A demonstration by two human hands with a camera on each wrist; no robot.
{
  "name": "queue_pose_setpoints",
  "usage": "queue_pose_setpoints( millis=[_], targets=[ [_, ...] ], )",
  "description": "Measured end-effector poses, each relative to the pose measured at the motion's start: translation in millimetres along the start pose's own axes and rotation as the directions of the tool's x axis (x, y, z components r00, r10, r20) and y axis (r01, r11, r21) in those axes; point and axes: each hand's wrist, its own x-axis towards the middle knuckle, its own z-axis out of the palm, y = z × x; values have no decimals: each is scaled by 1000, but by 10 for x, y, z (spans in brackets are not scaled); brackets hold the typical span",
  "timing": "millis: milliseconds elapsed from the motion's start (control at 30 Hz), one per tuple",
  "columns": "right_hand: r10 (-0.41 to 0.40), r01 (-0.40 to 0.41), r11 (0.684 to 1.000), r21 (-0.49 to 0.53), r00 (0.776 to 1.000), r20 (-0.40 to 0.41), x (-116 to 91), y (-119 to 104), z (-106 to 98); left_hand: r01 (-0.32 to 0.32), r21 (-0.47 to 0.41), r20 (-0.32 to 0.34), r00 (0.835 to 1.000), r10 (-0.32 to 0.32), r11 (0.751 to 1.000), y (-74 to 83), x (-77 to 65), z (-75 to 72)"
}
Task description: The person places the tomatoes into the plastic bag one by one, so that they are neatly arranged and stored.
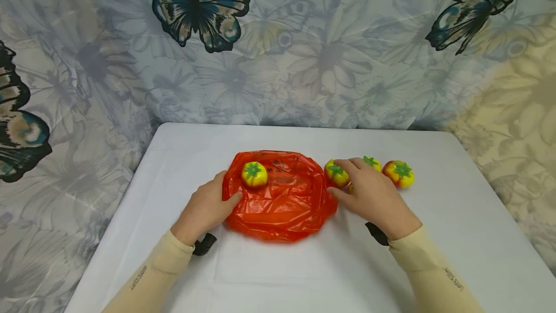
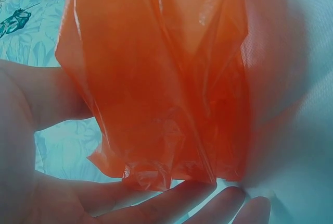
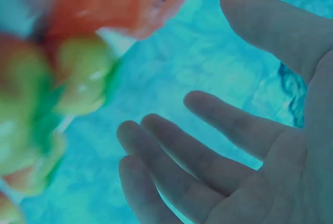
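A crinkled red plastic bag [image 1: 282, 206] lies on the white table with dark print on its upper face. On top of it, toward the left, sits a yellow toy fruit [image 1: 254, 174] with a green leafy crown. My left hand [image 1: 208, 204] grips the bag's left edge, thumb over the top and fingers along the side. Beside the bag's right edge is my right hand [image 1: 369, 194], its fingers spread apart with nothing in them, as the right wrist view shows. Close to it are a yellow-red toy fruit [image 1: 335, 173] and another [image 1: 371, 162], partly hidden by the hand.
Farther right on the white table [image 1: 269, 279] stands one more red-and-yellow toy fruit [image 1: 398, 174]. A small piece of yellow shows under the right hand. Behind the table hangs a cloth with flowers and butterflies [image 1: 197, 8].
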Motion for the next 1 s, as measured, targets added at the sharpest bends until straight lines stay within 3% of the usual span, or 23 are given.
queue_pose_setpoints(
  millis=[333,1000],
  targets=[
    [158,-158,987,24,987,16,-265,388,105,-9,9,-10,1000,9,1000,-6,-6,4],
    [195,-196,980,21,979,57,-293,561,276,-11,14,-27,1000,11,1000,-15,12,25]
  ],
)
